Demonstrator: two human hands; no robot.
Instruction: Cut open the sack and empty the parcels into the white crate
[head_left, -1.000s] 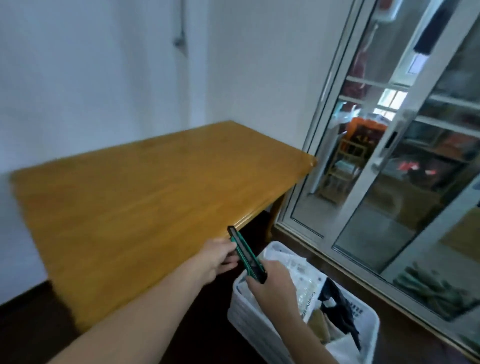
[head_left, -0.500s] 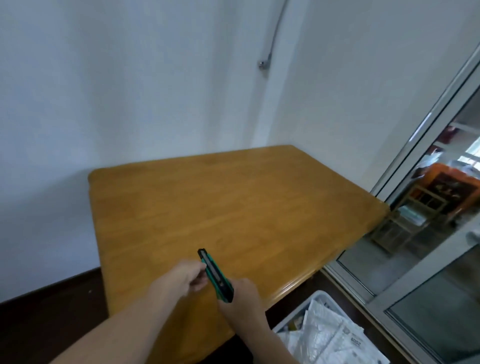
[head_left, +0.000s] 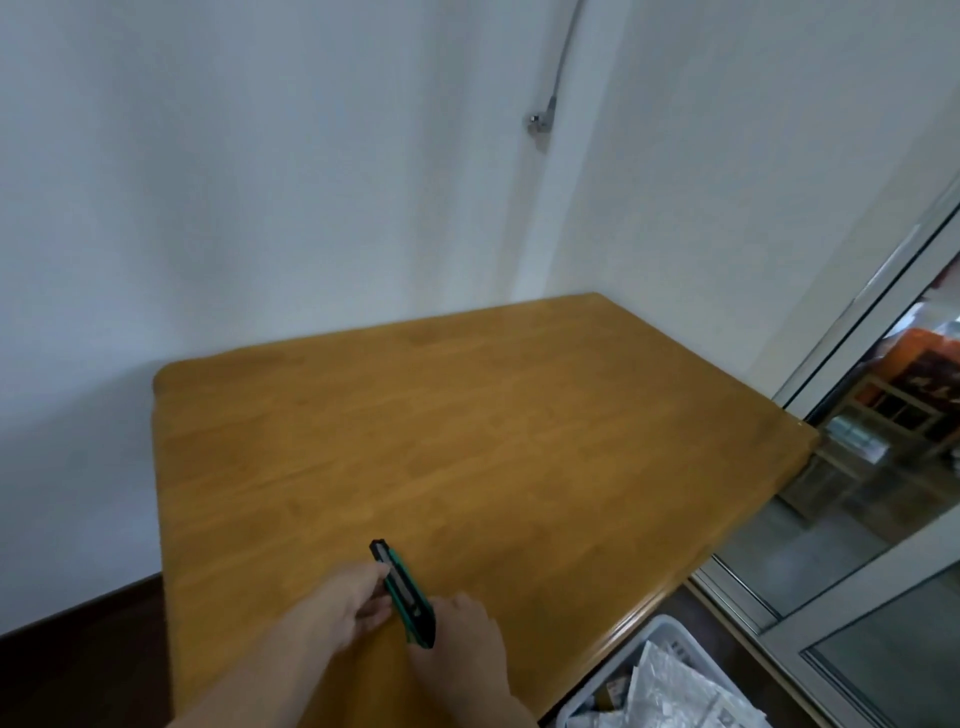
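Both hands hold a green utility knife (head_left: 402, 592) over the wooden table (head_left: 467, 441): left hand (head_left: 343, 608) fingers pinched on its middle, right hand (head_left: 462, 644) wrapped around its butt end. White crate (head_left: 613, 670) sits on the floor beside the table, already holding parcels (head_left: 670, 696). No sack visible. Looks near done; likely only the knife left to put away.

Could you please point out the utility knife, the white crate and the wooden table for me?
utility knife (head_left: 404, 592): head view, middle of its green body.
white crate (head_left: 613, 670): head view, its near-left rim.
wooden table (head_left: 467, 441): head view, bare middle of the top.
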